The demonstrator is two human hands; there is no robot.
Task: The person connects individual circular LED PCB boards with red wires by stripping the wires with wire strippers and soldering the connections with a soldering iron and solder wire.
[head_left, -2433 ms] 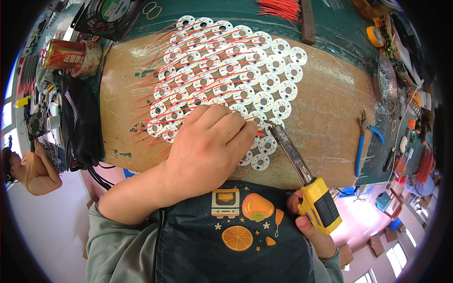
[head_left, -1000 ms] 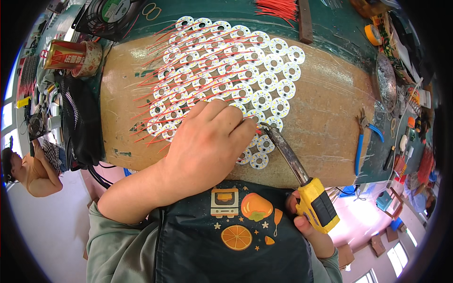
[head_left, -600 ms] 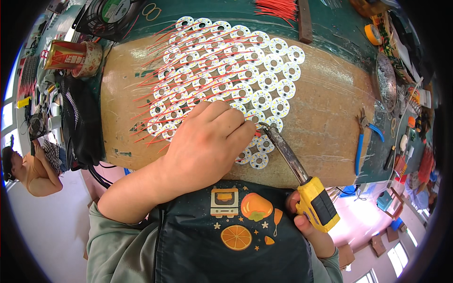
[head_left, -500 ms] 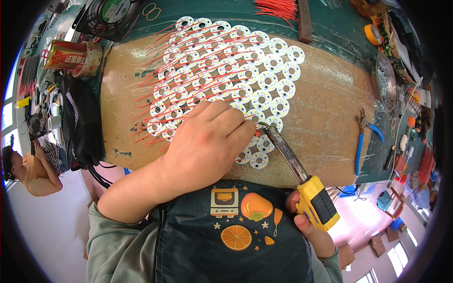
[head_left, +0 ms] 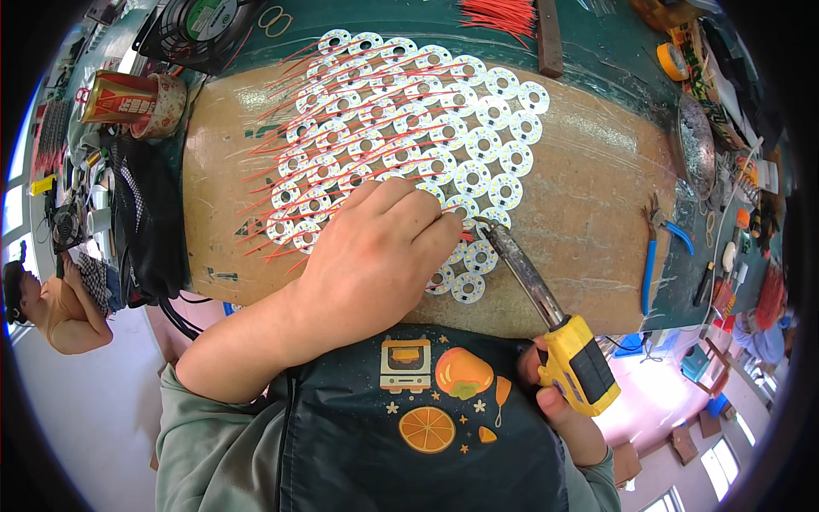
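White ring-shaped LED boards (head_left: 483, 143) lie in close slanting rows on a brown work board (head_left: 589, 196). Thin red wires (head_left: 281, 158) trail leftward from many of them. Over the lower rows, my left hand (head_left: 375, 252) is closed in a pinch; a bit of red wire (head_left: 467, 236) shows at its fingertips, which are mostly hidden behind the knuckles. My right hand (head_left: 553, 388), low by the apron, grips the yellow handle of a soldering iron (head_left: 582, 365). Its dark bent tip reaches the boards just right of my left fingertips.
Blue-handled pliers (head_left: 650, 264) lie at the right, below a metal dish (head_left: 698, 149). A bundle of red wires (head_left: 502, 17) and a dark bar (head_left: 550, 38) sit at the back. Far left are a fan (head_left: 200, 30) and a red-gold can (head_left: 119, 98). Another person (head_left: 64, 307) sits left.
The soldering iron has shifted slightly to the right, its tip moving a little right along the boards. My left hand stays nearly in place.
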